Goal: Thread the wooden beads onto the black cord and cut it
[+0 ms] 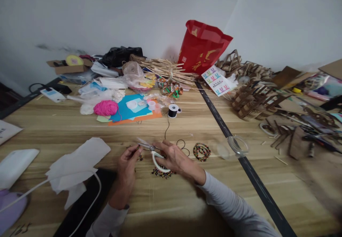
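Note:
My right hand (171, 156) holds a pair of scissors (159, 163) with white handles, their blades parted and pointing left. Close to the blade tips, my left hand (129, 160) pinches a short beaded string (139, 157), partly hidden by the fingers. Loose multicoloured beads (161, 173) lie in a pile under the scissor handles. To the right of my right hand rests a coiled strand of beads (202, 152). Black cord trails down from a spool (173, 111) toward my right hand, and a loop of dark cord (184, 148) shows beside that hand.
Pink yarn (106, 107) and coloured paper (130, 108) lie behind my hands. A red bag (203, 46) stands at the back. Small woven baskets (251, 99) crowd the right. A tape roll (238, 145) sits on the dark strip. White tissue (80, 160) and a cable (97, 180) are left.

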A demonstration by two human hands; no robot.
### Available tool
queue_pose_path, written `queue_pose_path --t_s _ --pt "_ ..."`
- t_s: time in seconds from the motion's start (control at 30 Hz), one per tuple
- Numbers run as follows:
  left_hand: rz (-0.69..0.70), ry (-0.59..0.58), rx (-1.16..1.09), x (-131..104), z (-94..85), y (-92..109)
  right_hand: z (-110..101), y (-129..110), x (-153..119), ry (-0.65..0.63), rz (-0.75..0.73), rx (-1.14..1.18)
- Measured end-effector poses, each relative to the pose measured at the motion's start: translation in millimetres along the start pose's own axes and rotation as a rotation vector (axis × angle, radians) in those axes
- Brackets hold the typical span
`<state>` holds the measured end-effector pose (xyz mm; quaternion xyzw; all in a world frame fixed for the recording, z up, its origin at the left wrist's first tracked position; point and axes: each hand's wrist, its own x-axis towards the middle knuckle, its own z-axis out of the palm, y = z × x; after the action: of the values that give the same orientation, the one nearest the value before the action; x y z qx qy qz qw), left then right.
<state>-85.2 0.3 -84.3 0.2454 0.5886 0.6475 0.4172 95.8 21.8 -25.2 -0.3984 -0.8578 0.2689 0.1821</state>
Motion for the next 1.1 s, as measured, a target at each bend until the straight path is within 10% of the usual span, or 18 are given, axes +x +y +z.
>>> queue_pose_path --t_s 0.33,1.1 --pt "0.012 0.037 -0.114 3.3 -2.6 8.9 -6.5 5.0 -3.6 -0.325 0.282 1.044" --pt "-0.052 -0.026 -0.288 5.8 -2.1 4.5 8.0 -0.8 -5.2 -0.332 0.363 1.182"
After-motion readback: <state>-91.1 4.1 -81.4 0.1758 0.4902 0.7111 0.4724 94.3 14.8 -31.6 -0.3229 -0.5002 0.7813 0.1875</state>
